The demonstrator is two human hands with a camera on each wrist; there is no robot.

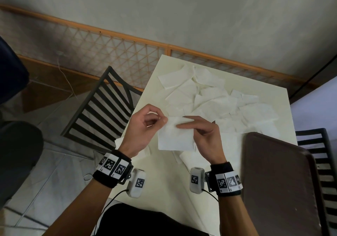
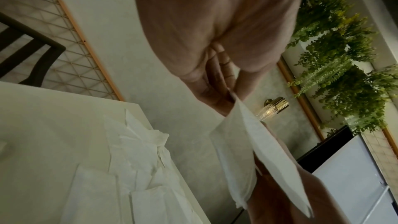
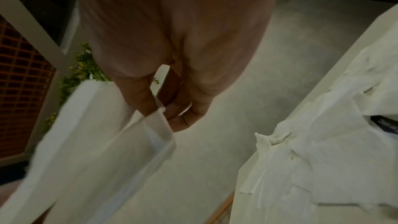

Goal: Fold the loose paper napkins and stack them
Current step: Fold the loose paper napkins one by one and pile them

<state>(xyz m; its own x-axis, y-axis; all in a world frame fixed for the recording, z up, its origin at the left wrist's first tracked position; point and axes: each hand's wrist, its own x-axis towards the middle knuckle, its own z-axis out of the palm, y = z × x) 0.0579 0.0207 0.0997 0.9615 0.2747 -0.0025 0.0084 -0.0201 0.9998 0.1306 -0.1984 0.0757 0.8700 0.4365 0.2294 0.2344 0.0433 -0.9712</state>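
Both hands, left hand (image 1: pixel 145 124) and right hand (image 1: pixel 204 135), pinch one napkin (image 1: pixel 176 137) above the bench (image 1: pixel 151 90). The loose napkins (image 1: pixel 215 100) lie unfolded beyond; no stack is visible, so most work likely remains.

Dark tray (image 1: pixel 277 181) cut off by bottom edge; small dark label (image 3: pixel 385 123) half-buried, illegible.

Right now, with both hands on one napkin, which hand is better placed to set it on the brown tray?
Right hand, probably: it pinches the napkin on the side nearest the brown tray; the left hand would have to cross over.
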